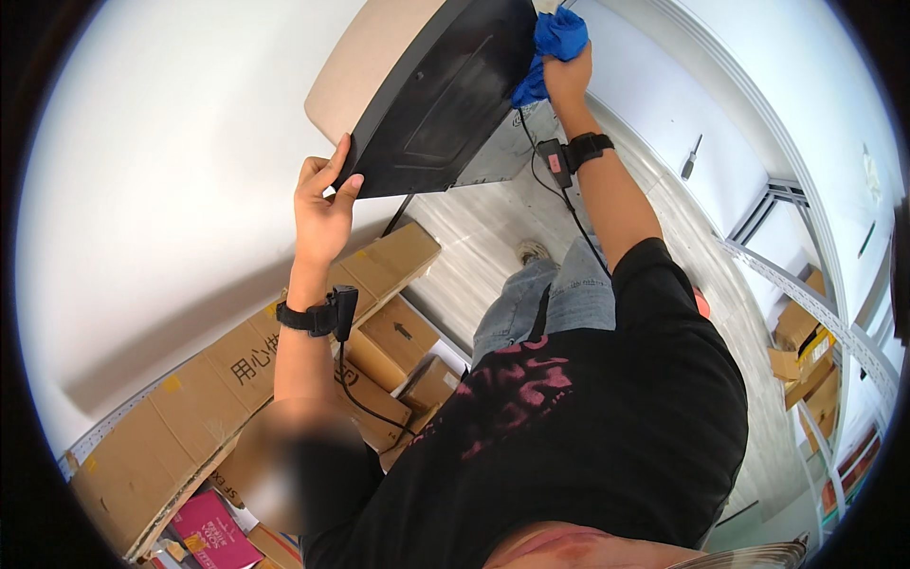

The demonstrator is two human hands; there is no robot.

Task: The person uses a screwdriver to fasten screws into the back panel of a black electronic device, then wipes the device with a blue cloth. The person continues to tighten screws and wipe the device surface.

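A boxy appliance with a beige side and a black panel (436,109) is tilted at the top middle, its kind unclear. My left hand (325,199) grips its lower left corner, thumb on the black side and fingers by the beige edge. A crumpled blue cloth (561,36) is bunched in my right hand (571,76), whose fingers are partly covered by it. The cloth lies against the appliance's right edge. Each wrist wears a black strap with a small cabled module.
Cardboard boxes (204,384) line the lower left, beside a white wall (171,142). A pink package (213,531) lies among them. To the right stand a metal shelf frame (791,270) with cartons and a screwdriver (693,156) on a white surface. Pale wood-look floor (474,251) shows below.
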